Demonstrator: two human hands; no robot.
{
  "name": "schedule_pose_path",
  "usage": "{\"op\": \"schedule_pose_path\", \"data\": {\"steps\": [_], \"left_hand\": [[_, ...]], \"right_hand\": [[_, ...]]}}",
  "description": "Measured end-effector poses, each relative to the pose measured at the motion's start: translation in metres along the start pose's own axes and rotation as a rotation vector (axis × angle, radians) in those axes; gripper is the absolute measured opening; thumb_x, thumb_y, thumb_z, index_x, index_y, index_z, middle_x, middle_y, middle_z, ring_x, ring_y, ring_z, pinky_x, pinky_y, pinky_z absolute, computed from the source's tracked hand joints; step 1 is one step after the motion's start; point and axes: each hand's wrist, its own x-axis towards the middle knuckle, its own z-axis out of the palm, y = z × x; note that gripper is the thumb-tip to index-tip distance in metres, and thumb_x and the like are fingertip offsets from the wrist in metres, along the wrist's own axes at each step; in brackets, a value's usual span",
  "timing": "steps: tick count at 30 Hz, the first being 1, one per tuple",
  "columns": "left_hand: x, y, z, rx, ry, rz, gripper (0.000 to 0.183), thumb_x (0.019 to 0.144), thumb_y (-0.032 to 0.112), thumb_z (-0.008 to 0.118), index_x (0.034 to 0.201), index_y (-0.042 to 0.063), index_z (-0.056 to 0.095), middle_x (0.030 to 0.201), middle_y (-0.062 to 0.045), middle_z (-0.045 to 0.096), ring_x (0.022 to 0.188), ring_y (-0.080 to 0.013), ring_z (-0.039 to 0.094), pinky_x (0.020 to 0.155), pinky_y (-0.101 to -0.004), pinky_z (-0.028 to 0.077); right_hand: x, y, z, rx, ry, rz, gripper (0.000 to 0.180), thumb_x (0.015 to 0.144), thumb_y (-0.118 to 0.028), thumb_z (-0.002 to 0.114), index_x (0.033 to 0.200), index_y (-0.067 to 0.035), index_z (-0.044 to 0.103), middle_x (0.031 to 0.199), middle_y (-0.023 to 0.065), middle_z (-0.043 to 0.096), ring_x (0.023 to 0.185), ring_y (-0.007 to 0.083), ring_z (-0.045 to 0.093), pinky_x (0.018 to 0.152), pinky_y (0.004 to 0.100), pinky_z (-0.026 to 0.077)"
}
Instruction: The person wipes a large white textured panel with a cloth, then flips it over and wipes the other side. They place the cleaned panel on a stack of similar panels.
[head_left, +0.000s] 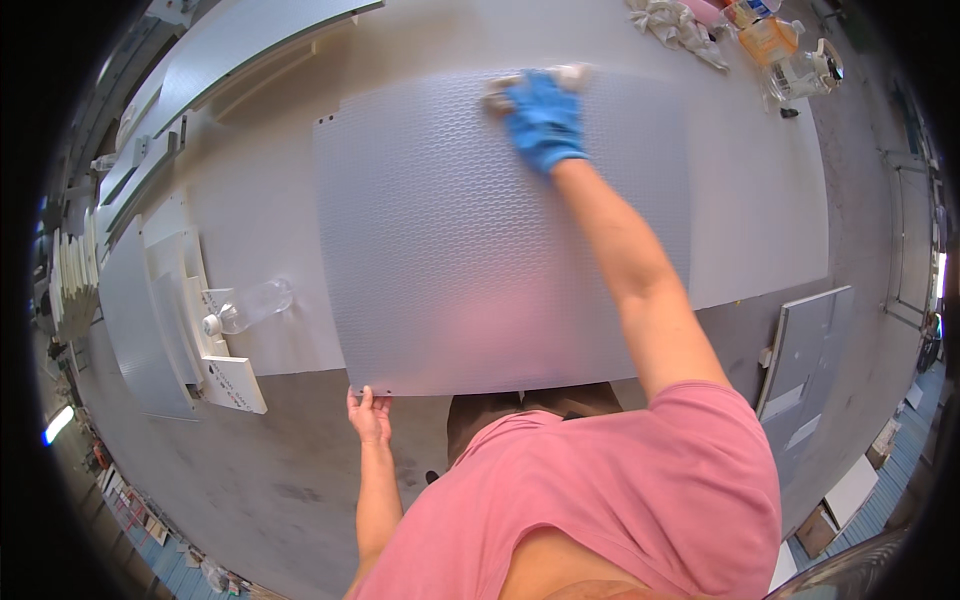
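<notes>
A large textured metal sheet (450, 247) lies flat on the pale tabletop. Bare, my left hand (371, 415) holds the sheet's near left corner, thumb on top beside small dark holes. My right hand (546, 120) wears a blue glove and presses a whitish cloth (571, 76) onto the sheet near its far edge; the cloth is blurred. Two more dark holes show at the sheet's far left corner.
A clear plastic bottle (259, 306) lies left of the sheet, beside stacked panels (154, 315). More long panels (247, 45) stand at the far left. Bottles (802, 73) and a crumpled white cloth (679, 30) are at the far right. A grey panel (806, 352) stands to the right.
</notes>
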Motion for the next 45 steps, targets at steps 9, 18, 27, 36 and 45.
{"op": "schedule_pose_path", "data": {"steps": [9, 18, 27, 36, 45], "left_hand": [[-0.005, 0.006, 0.025, -0.146, 0.078, -0.059, 0.055, 0.108, 0.010, 0.049, 0.156, 0.024, 0.028, 0.146, -0.014, 0.048, 0.127, -0.0351, 0.054, 0.104, -0.0639, 0.047], [-0.017, -0.026, 0.033, -0.178, 0.151, -0.172, 0.054, 0.108, 0.010, 0.047, 0.156, 0.025, 0.029, 0.147, -0.014, 0.047, 0.131, -0.0366, 0.052, 0.110, -0.0634, 0.044], [0.034, 0.023, 0.001, 0.656, 0.390, 0.220, 0.067, 0.105, 0.056, 0.053, 0.126, -0.006, 0.066, 0.113, -0.013, 0.071, 0.101, -0.0205, 0.067, 0.089, -0.0359, 0.054], [0.033, 0.004, 0.063, 0.898, 0.331, 0.299, 0.099, 0.095, 0.083, 0.032, 0.127, -0.003, 0.069, 0.120, -0.021, 0.072, 0.120, -0.0367, 0.064, 0.105, -0.0460, 0.046], [-0.020, -0.047, -0.029, 0.901, 0.316, 0.230, 0.097, 0.096, 0.082, 0.032, 0.120, -0.003, 0.072, 0.116, -0.021, 0.074, 0.115, -0.0351, 0.067, 0.100, -0.0443, 0.048]], "right_hand": [[-0.155, 0.272, -0.138, -0.239, -0.112, 0.470, 0.029, 0.096, -0.029, 0.057, 0.119, -0.012, 0.062, 0.118, 0.0162, 0.061, 0.108, 0.0376, 0.062, 0.091, 0.0491, 0.051], [-0.205, 0.292, -0.196, -0.591, -0.283, 0.787, 0.052, 0.089, -0.037, 0.064, 0.135, -0.013, 0.058, 0.147, 0.0179, 0.051, 0.132, 0.0384, 0.051, 0.108, 0.0566, 0.039], [-0.309, 0.128, -0.217, -0.417, -0.143, 0.840, 0.081, 0.091, -0.045, 0.069, 0.151, 0.000, 0.041, 0.159, 0.0271, 0.038, 0.147, 0.0447, 0.037, 0.116, 0.0574, 0.032], [-0.373, 0.049, -0.229, -0.140, -0.277, 1.191, 0.087, 0.100, -0.052, 0.057, 0.158, 0.004, 0.025, 0.162, 0.0309, 0.029, 0.149, 0.0432, 0.033, 0.120, 0.0465, 0.034], [-0.460, -0.010, -0.298, 0.174, -0.391, 1.283, 0.060, 0.104, -0.044, 0.054, 0.140, 0.003, 0.056, 0.136, 0.0227, 0.064, 0.123, 0.0375, 0.061, 0.106, 0.0410, 0.047]]}}
